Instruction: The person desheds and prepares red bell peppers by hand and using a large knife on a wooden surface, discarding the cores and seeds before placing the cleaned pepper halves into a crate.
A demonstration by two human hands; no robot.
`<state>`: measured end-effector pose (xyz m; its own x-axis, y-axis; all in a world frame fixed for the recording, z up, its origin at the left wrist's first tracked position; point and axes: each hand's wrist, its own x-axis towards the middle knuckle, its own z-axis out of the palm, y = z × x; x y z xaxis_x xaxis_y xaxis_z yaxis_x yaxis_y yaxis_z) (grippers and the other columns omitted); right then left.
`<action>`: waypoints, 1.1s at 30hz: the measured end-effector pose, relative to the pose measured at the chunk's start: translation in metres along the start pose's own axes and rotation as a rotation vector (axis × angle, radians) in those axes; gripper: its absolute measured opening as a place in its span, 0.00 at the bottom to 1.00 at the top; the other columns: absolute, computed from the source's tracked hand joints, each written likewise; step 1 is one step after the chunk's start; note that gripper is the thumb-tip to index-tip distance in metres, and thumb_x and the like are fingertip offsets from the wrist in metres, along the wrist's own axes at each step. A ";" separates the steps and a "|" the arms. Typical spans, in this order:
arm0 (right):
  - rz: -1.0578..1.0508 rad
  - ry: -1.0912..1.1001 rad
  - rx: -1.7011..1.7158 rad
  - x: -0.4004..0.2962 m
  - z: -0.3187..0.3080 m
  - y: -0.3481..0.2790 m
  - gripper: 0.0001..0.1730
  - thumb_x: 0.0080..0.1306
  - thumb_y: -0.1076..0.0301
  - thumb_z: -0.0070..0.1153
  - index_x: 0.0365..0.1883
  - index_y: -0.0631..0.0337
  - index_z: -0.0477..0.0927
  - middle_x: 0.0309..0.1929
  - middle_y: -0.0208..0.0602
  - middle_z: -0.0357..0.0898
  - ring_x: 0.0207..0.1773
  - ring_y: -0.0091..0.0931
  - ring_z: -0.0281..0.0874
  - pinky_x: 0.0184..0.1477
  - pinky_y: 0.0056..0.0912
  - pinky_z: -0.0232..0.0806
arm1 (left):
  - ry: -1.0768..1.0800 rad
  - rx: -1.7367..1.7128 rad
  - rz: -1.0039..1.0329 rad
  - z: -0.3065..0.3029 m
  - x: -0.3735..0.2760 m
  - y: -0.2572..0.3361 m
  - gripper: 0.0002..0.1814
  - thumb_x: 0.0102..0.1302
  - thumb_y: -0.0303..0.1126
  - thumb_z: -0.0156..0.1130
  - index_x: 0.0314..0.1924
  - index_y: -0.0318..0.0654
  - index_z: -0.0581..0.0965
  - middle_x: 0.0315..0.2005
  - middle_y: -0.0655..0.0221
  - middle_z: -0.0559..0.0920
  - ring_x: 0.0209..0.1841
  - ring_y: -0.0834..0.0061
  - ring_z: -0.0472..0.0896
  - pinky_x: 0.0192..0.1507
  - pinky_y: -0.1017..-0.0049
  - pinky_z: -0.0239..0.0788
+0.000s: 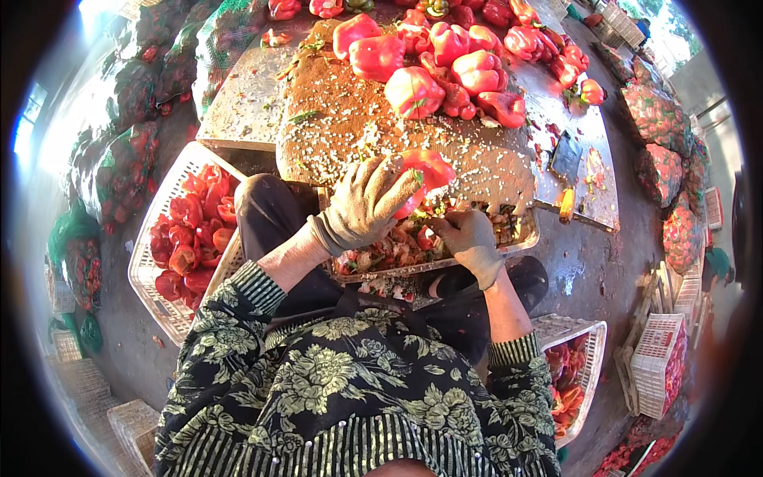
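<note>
A gloved left hand of mine [366,206] holds a red bell pepper [432,176] over the near edge of a seed-strewn brown board [334,131]. Just right of the pepper and lower, my gloved right hand [471,238] has its fingers bent over a tray of trimmings [387,247]; whether they pinch anything is hidden. Whole red bell peppers [415,92] lie heaped on the board's far part. A cleaver-like blade [566,156] lies on the metal sheet at right, near a yellow handle [567,206].
A white plastic crate [143,238] of opened red peppers stands at left, another crate [590,381] at lower right. Net sacks of peppers [134,173] line the left side, with more sacks [658,119] at right. A person in green is at far right.
</note>
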<state>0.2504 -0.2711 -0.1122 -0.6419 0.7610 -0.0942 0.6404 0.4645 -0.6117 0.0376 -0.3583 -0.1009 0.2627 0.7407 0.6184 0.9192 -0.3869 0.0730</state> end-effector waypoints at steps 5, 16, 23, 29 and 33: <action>-0.078 0.187 -0.032 -0.001 0.006 0.023 0.16 0.58 0.57 0.51 0.28 0.61 0.82 0.24 0.49 0.78 0.27 0.44 0.76 0.33 0.46 0.66 | 0.168 0.031 -0.263 -0.006 0.015 0.004 0.37 0.49 0.34 0.67 0.60 0.35 0.67 0.54 0.50 0.71 0.51 0.51 0.72 0.52 0.56 0.64; -0.126 0.355 0.104 0.039 -0.011 0.043 0.10 0.63 0.68 0.55 0.28 0.67 0.78 0.23 0.48 0.77 0.24 0.33 0.74 0.28 0.38 0.62 | 0.111 0.617 -0.588 -0.088 -0.066 -0.085 0.43 0.47 0.28 0.62 0.67 0.38 0.60 0.45 0.58 0.75 0.43 0.57 0.74 0.41 0.58 0.68; -0.036 0.172 0.337 0.083 -0.026 0.010 0.11 0.67 0.70 0.48 0.26 0.67 0.76 0.24 0.32 0.76 0.26 0.21 0.73 0.32 0.25 0.66 | 0.029 1.034 -0.854 -0.198 -0.190 -0.083 0.48 0.46 0.32 0.64 0.69 0.44 0.56 0.48 0.57 0.73 0.45 0.57 0.74 0.46 0.59 0.67; -0.052 0.050 0.505 0.099 0.002 0.033 0.11 0.67 0.68 0.51 0.28 0.66 0.77 0.23 0.29 0.74 0.27 0.19 0.70 0.31 0.22 0.65 | -0.184 1.409 -1.124 -0.243 -0.263 -0.037 0.47 0.46 0.34 0.66 0.69 0.43 0.58 0.48 0.60 0.75 0.46 0.61 0.75 0.46 0.60 0.68; -0.006 0.035 0.550 0.099 0.001 0.031 0.10 0.66 0.69 0.51 0.29 0.65 0.77 0.24 0.28 0.74 0.26 0.17 0.69 0.31 0.21 0.64 | -0.453 1.353 -1.293 -0.228 -0.301 -0.031 0.46 0.50 0.35 0.61 0.70 0.46 0.55 0.46 0.53 0.74 0.47 0.57 0.73 0.48 0.55 0.64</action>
<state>0.2066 -0.1820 -0.1409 -0.6247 0.7778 -0.0687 0.3154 0.1708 -0.9335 -0.1370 -0.6946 -0.1106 -0.8217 0.3375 0.4594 0.1120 0.8858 -0.4504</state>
